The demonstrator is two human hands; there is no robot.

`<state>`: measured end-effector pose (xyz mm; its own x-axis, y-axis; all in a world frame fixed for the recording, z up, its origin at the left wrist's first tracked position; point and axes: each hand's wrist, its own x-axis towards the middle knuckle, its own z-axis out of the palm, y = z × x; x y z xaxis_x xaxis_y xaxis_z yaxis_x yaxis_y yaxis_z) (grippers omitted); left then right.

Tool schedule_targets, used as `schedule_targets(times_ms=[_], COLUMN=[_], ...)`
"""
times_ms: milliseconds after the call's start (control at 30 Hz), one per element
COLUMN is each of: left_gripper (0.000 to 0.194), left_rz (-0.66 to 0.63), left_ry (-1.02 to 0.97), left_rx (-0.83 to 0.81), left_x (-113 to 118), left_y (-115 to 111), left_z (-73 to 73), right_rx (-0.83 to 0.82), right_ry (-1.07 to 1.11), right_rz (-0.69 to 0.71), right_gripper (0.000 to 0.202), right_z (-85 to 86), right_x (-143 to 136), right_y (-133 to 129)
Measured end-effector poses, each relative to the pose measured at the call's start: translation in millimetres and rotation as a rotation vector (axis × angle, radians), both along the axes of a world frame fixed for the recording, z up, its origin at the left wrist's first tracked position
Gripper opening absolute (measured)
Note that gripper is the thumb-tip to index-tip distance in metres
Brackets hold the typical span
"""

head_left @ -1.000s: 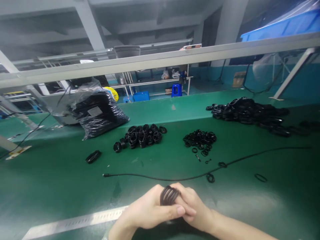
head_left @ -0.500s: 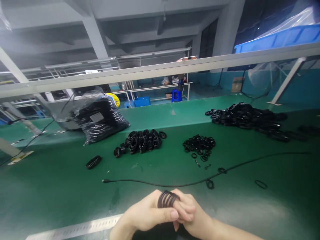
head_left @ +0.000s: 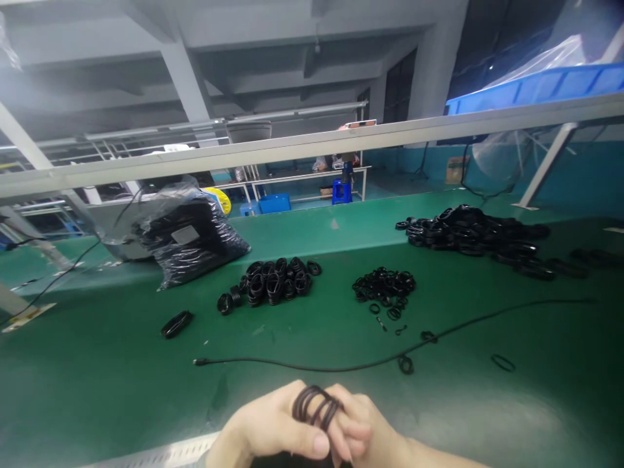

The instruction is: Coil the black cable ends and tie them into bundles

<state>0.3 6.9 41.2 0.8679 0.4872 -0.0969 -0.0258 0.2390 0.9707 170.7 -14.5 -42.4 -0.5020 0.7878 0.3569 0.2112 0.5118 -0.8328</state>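
Close to the bench's near edge, my left hand (head_left: 273, 419) and my right hand (head_left: 363, 429) meet, their fingers overlapping. A black cable (head_left: 312, 402) is looped in several turns around my left fingers. Both hands are closed on this coil; its ends are hidden by the hands. Just beyond lies a long straight black cable (head_left: 312, 369) with a metal-tipped plug at its left end. Two small black rings, one a coiled band (head_left: 405, 364), lie along it, and a single thin black loop (head_left: 503, 363) is off to the right.
On the green bench are stacked cable coils (head_left: 275, 283), a heap of small black rings (head_left: 385, 286), a large cable pile (head_left: 472, 231) and a lone coil (head_left: 176, 324). A plastic-wrapped black bag (head_left: 199, 237) stands far left. A slotted metal strip (head_left: 166, 453) runs nearest me.
The loops around my left fingers have spread and tilted, and my fingers have shifted over them. The view has moved slightly, so the bench sits a little lower and further left.
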Motion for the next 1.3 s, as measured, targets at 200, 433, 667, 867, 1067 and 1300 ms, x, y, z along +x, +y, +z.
schedule_targets(times_ms=[200,433,667,867,1067,1300], left_gripper=[0.028,0.031,0.019,0.034,0.04,0.026], left_rz=[-0.121,0.007,0.349,0.224,0.391,0.504], left_ry=[0.134,-0.015,-0.135,-0.158,-0.166,-0.037], left_rx=[0.121,0.021,-0.08,-0.112,-0.137,-0.085], left_x=[-15,-1,20,15,25,28], left_y=[2,5,-1,1,-1,-4], left_z=[28.1,1.3,-35.1,-28.9,-35.6,-35.5], right_rx=[-0.046,-0.117,-0.223,-0.271,-0.309,-0.265], right_ry=[0.059,0.206,0.322,0.212,0.209,0.203], right_rz=[0.004,-0.037,-0.011,-0.042,-0.03,-0.078], right_gripper=[0.033,0.02,0.031,0.03,0.033,0.032], right_z=[-2.8,10.8,8.7,12.6,10.2,1.7], right_x=[-6,-6,1,8,6,7], right_y=[-4,-6,0,-1,2,5])
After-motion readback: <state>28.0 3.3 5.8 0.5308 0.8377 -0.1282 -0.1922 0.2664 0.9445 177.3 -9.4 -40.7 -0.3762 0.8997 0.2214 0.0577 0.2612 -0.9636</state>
